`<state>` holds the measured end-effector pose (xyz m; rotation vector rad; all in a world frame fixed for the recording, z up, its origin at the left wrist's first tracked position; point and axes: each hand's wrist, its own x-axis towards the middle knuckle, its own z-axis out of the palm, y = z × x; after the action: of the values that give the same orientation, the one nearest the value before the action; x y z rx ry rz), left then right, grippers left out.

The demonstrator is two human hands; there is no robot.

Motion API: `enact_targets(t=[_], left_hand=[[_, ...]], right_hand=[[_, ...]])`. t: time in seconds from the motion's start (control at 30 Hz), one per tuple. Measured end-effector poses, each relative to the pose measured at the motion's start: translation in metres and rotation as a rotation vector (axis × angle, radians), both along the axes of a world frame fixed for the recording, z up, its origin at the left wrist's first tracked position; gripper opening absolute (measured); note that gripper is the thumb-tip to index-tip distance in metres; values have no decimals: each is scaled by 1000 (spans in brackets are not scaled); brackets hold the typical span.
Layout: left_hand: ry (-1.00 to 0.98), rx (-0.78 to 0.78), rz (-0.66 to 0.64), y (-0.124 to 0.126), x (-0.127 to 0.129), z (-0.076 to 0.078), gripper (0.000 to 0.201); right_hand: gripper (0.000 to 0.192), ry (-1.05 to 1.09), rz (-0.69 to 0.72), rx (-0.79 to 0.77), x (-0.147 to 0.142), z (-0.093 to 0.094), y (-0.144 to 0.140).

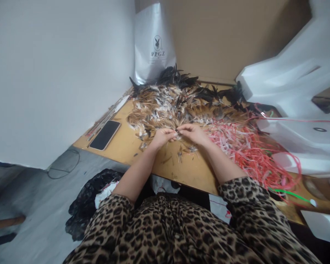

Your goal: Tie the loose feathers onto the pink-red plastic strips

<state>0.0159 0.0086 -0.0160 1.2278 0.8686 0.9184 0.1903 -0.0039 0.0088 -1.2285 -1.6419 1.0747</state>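
Note:
My left hand (pixel 164 137) and my right hand (pixel 191 133) meet at the front of a big feather pile, fingertips pinched close together. Between them is a small pale tuft that looks like a feather (pixel 176 134), partly covered by the fingers. Brown and whitish feathers (pixel 154 106) spread behind both hands, with long black feathers (pixel 178 77) at the far side. Small loose feathers (pixel 180 153) lie on the wooden table (pixel 170 167) just below my hands. To the right of my right hand is a tangled heap of red and pink ribbon strips (pixel 247 148).
A phone (pixel 105 135) lies at the table's left edge beside thin sticks (pixel 97 128). Behind the feathers stands a white printed bag (pixel 155 47). White plastic-like material (pixel 288 73) rises on the right, near a green strip (pixel 291 194). A black bag (pixel 85 205) sits on the floor.

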Motion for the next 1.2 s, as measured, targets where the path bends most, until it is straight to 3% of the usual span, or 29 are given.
enact_targets(t=[0.3, 0.67, 0.93, 1.2], left_hand=[[7, 1, -2, 0, 0, 0, 25], [-119, -164, 66, 1, -2, 2, 19], [-80, -143, 64, 3, -3, -2, 26], [-65, -34, 19, -2, -1, 1, 25]], right_hand=[[13, -332, 17, 350, -4, 12, -8], [17, -279, 57, 234, -5, 13, -9], [18, -303, 168, 130, -3, 12, -10], [19, -262, 32, 272, -3, 10, -7]])
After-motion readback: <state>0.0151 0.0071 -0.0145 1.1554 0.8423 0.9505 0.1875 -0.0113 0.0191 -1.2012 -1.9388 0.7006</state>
